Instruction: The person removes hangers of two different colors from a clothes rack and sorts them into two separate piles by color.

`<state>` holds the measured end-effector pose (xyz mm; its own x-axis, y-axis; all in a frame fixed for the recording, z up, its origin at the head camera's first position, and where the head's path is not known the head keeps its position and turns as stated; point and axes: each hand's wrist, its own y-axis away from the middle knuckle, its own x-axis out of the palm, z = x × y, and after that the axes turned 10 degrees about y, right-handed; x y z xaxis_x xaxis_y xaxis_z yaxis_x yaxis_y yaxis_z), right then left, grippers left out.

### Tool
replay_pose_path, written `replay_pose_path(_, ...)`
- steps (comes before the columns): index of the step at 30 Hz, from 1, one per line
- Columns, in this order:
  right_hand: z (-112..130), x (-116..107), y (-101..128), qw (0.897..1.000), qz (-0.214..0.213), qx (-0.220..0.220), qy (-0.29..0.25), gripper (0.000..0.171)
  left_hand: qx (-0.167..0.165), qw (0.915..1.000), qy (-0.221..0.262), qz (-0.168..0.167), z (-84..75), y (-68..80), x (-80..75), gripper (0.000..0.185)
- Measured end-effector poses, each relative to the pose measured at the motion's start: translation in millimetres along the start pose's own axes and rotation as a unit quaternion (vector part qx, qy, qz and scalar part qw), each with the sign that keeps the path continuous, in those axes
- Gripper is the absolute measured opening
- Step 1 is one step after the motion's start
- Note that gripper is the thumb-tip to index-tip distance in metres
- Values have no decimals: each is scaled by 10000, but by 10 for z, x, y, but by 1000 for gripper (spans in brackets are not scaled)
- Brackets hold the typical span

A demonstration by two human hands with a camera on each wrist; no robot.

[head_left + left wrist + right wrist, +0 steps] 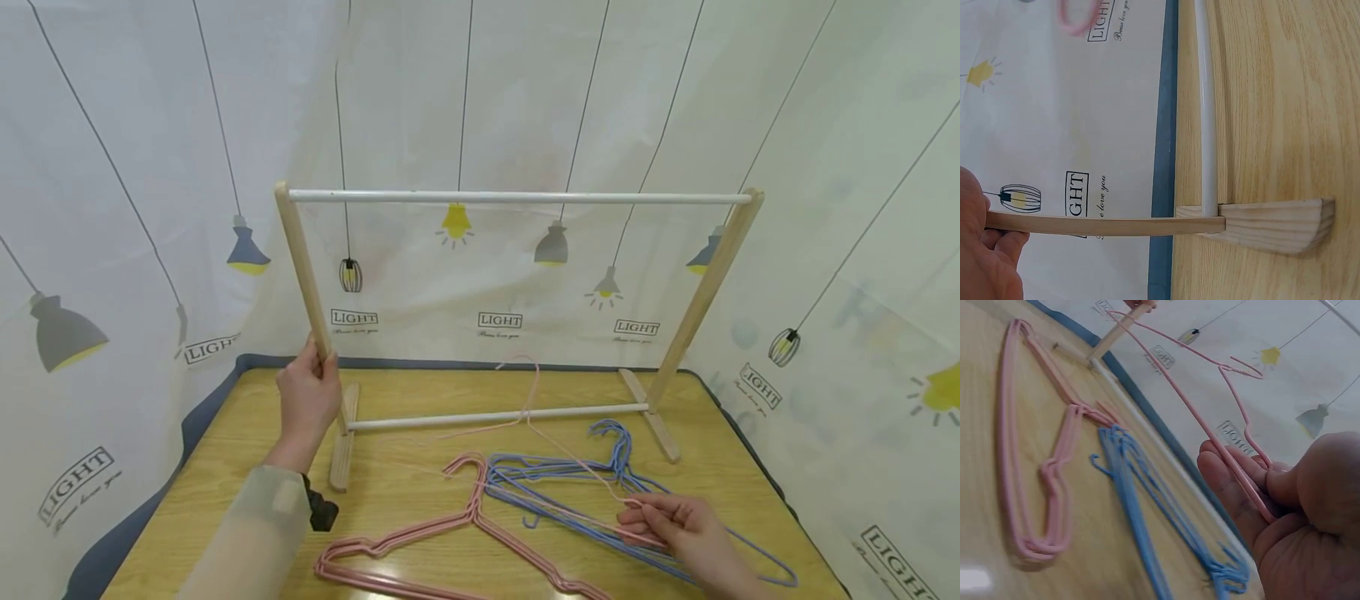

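Observation:
My left hand [311, 392] grips the left wooden post [302, 275] of a small clothes rack, a little above its foot. Between the thumb and fingers of my right hand [693, 533], one end of a thin pink hanger [1177, 389] is pinched. That hanger is raised, its hook up and overlapping the rack's lower white bar [450, 419] in the head view. Below it lie several blue hangers [1125, 487], bunched with their hooks together. Left of those, a stack of pink hangers [420, 531] lies flat near the front of the table.
The rack's top white bar [517, 197] spans two wooden posts, with nothing hanging on it. Its right foot [663, 433] stands toward the back right of the wood-grain table [232, 467]. White sheeting printed with lamps [405, 108] encloses the back and sides.

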<state>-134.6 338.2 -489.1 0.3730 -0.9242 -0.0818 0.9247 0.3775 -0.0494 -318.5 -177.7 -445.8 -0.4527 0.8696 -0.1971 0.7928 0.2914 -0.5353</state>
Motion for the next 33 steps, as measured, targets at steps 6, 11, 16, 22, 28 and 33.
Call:
replay_pose_path(6,-248,155,32,9964,472,264,-657,34,76,10000,-15,-40,16,-4,2,40)
replay_pose_path(11,-429,273,55,9927,740,372,-878,37,131,9999,-72,-61,20,0,-6,39)
replay_pose_path(16,-568,345,65,9906,1064,326,-801,40,175,9998,-74,-22,21,-10,1,32)
replay_pose_path(22,-667,392,74,9830,1438,321,-1097,39,134,9999,-24,18,12,-9,6,34)
replay_pose_path(28,-674,427,64,9862,1462,56,-774,38,113,9999,-36,17,15,-15,11,28)
replay_pose_path(33,-582,466,41,9937,1081,-151,259,33,72,10000,-31,10,11,-3,7,30)
